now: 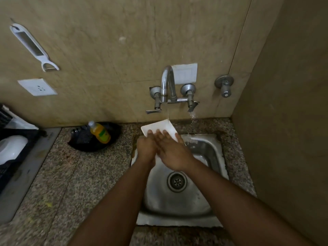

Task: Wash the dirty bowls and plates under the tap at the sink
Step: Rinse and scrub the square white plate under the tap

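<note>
A white square plate point(159, 127) is tilted over the back of the steel sink point(209, 148). Water runs from the chrome tap point(167, 82) onto the plate's far edge. My left hand point(146, 149) grips the plate's near left side from below. My right hand point(173, 150) lies flat on the plate's face with its fingers spread. Both hands cover the plate's near half. The sink's drain point(177, 181) shows below my wrists.
A yellow bottle of dish soap point(99, 132) lies on a black pan point(88, 144) left of the sink on the granite counter point(71, 183). A black crate with a white dish point(12, 150) is at far left. A peeler point(33, 47) hangs on the wall. A side wall stands close on the right.
</note>
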### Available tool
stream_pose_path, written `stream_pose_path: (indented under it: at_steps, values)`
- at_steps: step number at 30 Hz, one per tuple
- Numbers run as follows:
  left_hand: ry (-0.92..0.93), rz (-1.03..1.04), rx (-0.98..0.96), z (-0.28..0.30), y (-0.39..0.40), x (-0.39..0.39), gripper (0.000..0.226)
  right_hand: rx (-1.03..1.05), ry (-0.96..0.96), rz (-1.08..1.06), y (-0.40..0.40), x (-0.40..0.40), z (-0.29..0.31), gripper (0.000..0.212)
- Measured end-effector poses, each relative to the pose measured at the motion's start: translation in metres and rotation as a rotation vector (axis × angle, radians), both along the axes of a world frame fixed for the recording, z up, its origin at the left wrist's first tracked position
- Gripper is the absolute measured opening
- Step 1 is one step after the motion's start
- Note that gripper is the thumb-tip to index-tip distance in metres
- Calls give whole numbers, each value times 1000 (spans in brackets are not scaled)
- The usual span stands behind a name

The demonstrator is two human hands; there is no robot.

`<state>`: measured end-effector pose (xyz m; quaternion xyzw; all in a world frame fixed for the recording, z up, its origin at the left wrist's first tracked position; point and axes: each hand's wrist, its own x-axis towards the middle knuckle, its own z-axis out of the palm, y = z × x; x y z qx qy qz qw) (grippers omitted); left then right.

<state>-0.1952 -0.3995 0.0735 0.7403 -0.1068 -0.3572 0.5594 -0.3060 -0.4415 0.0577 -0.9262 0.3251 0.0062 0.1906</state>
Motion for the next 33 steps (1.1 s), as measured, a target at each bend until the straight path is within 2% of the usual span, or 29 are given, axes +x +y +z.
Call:
stream_pose_path:
  at_steps: [3, 6, 8, 10, 11, 13, 15, 16, 18, 21, 25, 28, 30, 33]
  values:
    - [-14, -266, 92, 5, 4, 16, 34, -127, 26, -19, -8, -16, -7, 63]
    - [15, -409, 164, 5, 0, 24, 52, -34, 5, -113, -23, -5, -10, 66]
    - [20, -431, 152, 11, -2, 20, 54, -103, -96, -170, -30, 7, -9, 51]
    - [-17, -478, 170, 16, -2, 13, 51, -165, -118, -305, -38, 14, -1, 32]
    - [-10, -497, 172, 15, 0, 9, 45, -155, -87, -390, -44, 16, 0, 34]
    - [64, -474, 143, 10, 6, 3, 23, -72, -44, -575, -57, 18, 1, 50]
    - [160, -402, 52, 2, 13, 1, 30, -56, -79, -730, -69, 18, 2, 60]
    - [181, -342, 2, -1, 14, 0, 29, -71, -95, -742, -71, 20, 2, 60]
    - [141, -194, -40, 0, 15, 3, 19, -122, -122, -618, -63, 30, 1, 60]
    - [110, -66, -47, 9, 11, 13, 10, -179, -147, -425, -42, 49, -3, 86]
    - [106, -55, -38, 15, 9, 12, 14, -167, -75, -490, -66, 54, 6, 73]
    - [108, -26, -51, 11, 7, 4, 10, -168, -31, -584, -79, 51, 13, 75]
    - [79, -2, -31, 4, 5, 5, 9, -211, -10, -573, -67, 51, 6, 72]
    - [34, -3, -34, 4, 8, 14, 5, -90, -129, -496, -35, 50, -14, 77]
